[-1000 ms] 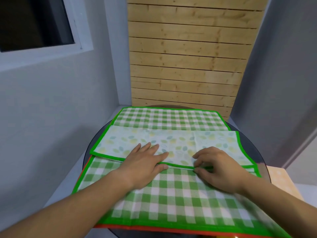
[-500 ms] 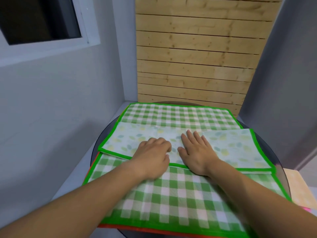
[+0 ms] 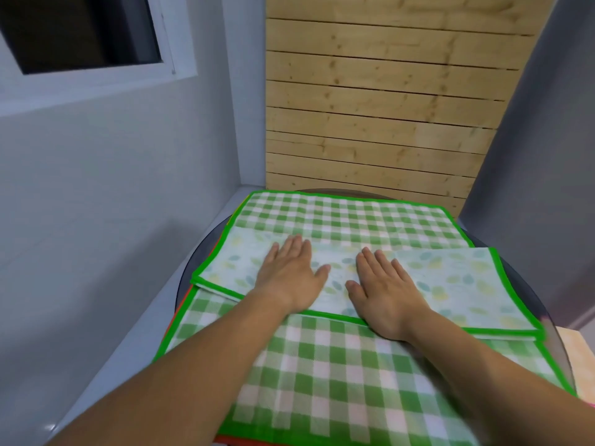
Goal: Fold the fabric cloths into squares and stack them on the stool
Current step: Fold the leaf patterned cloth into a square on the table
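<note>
Dark window [image 3: 80, 30] upper left (white frame); pale wood-plank panel [image 3: 386, 107] ahead, between grey walls [image 3: 96, 188].

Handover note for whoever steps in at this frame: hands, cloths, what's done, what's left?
Left hand and right hand: both flat, pressing the leaf-print cloth.
That cloth lies as a long folded strip across the checked cloth on the glass table.
Done: leaf-print cloth folded to a strip.
Left: fold it to a square and stack it; the checked cloth is unfolded. The stool is not clearly in view.

A grey wall [image 3: 96, 220] crowds the table [image 3: 185, 278] on the left; wooden slats [image 3: 370, 123] stand close behind it. The checked cloth [image 3: 347, 217] lies flat, passable above.
</note>
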Motion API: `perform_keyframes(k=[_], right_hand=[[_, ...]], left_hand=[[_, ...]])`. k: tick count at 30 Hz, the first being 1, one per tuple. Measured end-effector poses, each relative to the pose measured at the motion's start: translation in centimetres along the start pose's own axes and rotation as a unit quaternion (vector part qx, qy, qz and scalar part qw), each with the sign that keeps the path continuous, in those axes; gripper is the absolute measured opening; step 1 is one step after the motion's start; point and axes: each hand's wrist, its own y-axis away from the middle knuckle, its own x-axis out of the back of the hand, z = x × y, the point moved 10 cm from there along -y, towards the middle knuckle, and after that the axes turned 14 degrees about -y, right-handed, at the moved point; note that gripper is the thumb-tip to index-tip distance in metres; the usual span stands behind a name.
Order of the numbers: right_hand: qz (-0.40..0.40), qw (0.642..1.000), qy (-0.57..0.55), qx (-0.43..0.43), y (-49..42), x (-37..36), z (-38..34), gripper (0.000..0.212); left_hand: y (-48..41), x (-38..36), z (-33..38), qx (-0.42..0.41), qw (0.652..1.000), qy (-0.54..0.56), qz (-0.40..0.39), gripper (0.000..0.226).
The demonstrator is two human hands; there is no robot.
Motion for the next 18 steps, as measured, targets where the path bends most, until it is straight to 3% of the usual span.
perform_keyframes(k=[5, 8, 11, 15, 18], right_hand=[[-0.016, 1.0, 0.0, -0.001, 0.1, -0.2, 0.1, 0.068], [-0.012, 1.0, 0.002, 0.001, 0.1, -0.2, -0.1, 0.068], [-0.015, 1.0, 0.001, -0.002, 0.1, -0.2, -0.3, 0.068], [-0.016, 1.0, -0.001, -0.006, -0.1, -0.2, -0.3, 0.068], [-0.025, 0.999, -0.022, -0.011, -0.4, -0.3, -0.1, 0.068]], left_hand=[[0.8, -0.2, -8.7, 0.072, 0.997, -0.02, 0.007, 0.081], [1.0, -0.2, -10.3, 0.076, 0.996, -0.045, 0.001, 0.078], [1.0, 1.3, -8.2, 0.069, 0.993, -0.09, 0.031, 0.066], [0.0, 3.2, 0.5, -0.06, 0.996, 0.017, 0.057, 0.059], [-0.5, 1.9, 3.7, -0.094, 0.994, 0.018, 0.045, 0.055]])
